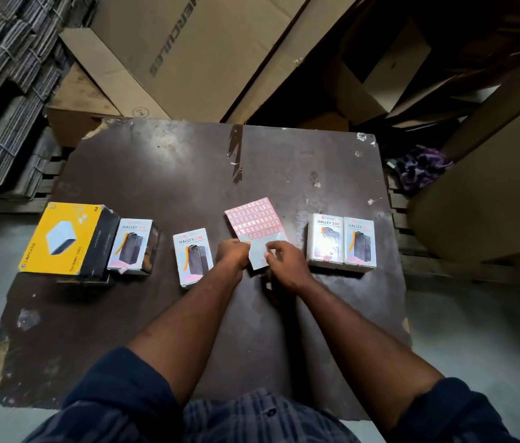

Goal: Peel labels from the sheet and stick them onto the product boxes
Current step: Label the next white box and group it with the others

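while left hand (232, 255), right hand (287, 263) pinch sheet (253, 219)

dark board (156, 174) | 1 yellow box (60, 239) | 4 white boxes (192, 257) | label sheet (253, 220), possibly lying flat

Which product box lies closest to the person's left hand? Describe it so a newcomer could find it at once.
On the dark table, look left of the label sheet held by the left hand and right hand. A white Halley 20K box lies there alone. Its twins have company: the leftmost Halley box sits beside the yellow box, the right pair side by side.
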The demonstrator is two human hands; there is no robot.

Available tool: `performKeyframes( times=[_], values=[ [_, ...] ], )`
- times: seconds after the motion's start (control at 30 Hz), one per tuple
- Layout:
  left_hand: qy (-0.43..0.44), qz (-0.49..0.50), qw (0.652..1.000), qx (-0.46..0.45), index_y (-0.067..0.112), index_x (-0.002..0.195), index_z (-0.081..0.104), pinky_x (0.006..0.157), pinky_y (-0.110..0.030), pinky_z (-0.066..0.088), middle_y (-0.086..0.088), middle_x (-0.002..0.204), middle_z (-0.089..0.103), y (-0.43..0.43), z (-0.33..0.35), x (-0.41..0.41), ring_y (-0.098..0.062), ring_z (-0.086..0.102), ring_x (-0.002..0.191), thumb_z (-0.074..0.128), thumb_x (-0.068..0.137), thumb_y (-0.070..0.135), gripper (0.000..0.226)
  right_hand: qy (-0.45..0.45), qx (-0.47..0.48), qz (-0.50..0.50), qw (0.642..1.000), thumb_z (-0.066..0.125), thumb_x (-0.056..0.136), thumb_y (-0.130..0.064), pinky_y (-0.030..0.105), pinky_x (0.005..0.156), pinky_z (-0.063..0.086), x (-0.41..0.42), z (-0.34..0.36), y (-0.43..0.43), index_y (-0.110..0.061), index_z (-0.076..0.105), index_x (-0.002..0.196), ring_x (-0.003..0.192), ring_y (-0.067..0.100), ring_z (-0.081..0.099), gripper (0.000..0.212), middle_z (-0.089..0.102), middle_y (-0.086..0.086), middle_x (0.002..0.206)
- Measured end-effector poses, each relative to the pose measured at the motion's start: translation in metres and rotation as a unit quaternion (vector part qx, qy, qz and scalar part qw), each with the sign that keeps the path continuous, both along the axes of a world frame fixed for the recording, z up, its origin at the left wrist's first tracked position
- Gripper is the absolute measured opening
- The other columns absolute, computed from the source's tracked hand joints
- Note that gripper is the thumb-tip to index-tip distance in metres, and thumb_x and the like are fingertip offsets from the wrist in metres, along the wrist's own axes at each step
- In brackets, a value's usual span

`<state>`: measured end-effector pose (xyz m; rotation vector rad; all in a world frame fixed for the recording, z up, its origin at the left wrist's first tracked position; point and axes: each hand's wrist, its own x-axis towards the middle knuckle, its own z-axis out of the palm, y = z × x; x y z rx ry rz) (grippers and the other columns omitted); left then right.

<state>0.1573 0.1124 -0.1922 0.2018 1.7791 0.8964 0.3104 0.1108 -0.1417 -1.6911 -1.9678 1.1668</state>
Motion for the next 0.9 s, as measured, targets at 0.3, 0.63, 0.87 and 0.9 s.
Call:
performKeyframes(
  times=[0.3,0.63,0.87,0.9],
  values=[
    [-0.118,0.028,0.990,0.077,0.006,0.102,0.066,0.056,-0.027,0.058,-0.007,0.086,0.071,-0.018,0.105,0.019,-0.016,0.068,0.068,0.050,0.096,0.004,0.017,0.073,0.121,-0.017,0.990,0.076,0.081,-0.017,0.026,0.089,0.044,-0.006,0.030,0.024,-0.013,0.075,0.104,0.101,0.020,0.062,0.024,0.071,0.005,0.105],
    [-0.052,0.021,0.987,0.153,0.001,0.099,0.068,0.065,-0.030,0.055,-0.013,0.084,0.072,-0.032,0.130,0.002,-0.020,0.068,0.067,0.054,0.096,0.011,0.017,0.105,0.179,0.041,0.977,0.075,0.083,-0.025,0.034,0.086,0.051,-0.023,0.061,0.015,-0.014,0.077,0.098,0.095,0.019,0.065,0.018,0.075,0.001,0.098],
    [-0.028,0.016,0.985,0.170,0.013,0.082,0.070,0.077,-0.038,0.055,-0.012,0.084,0.071,-0.044,0.143,-0.006,-0.026,0.068,0.077,0.057,0.093,0.014,0.017,0.098,0.224,0.044,0.969,0.078,0.083,-0.027,0.031,0.080,0.050,-0.027,0.077,0.002,-0.014,0.077,0.098,0.092,0.018,0.065,0.020,0.075,0.001,0.095],
    [-0.028,0.009,0.984,0.177,0.013,0.082,0.070,0.079,-0.038,0.054,-0.011,0.083,0.071,-0.045,0.146,-0.006,-0.025,0.067,0.077,0.057,0.094,0.012,0.018,0.100,0.229,0.042,0.967,0.078,0.083,-0.026,0.030,0.077,0.050,-0.028,0.079,0.001,-0.015,0.078,0.097,0.089,0.017,0.065,0.019,0.075,0.001,0.093]
  ],
)
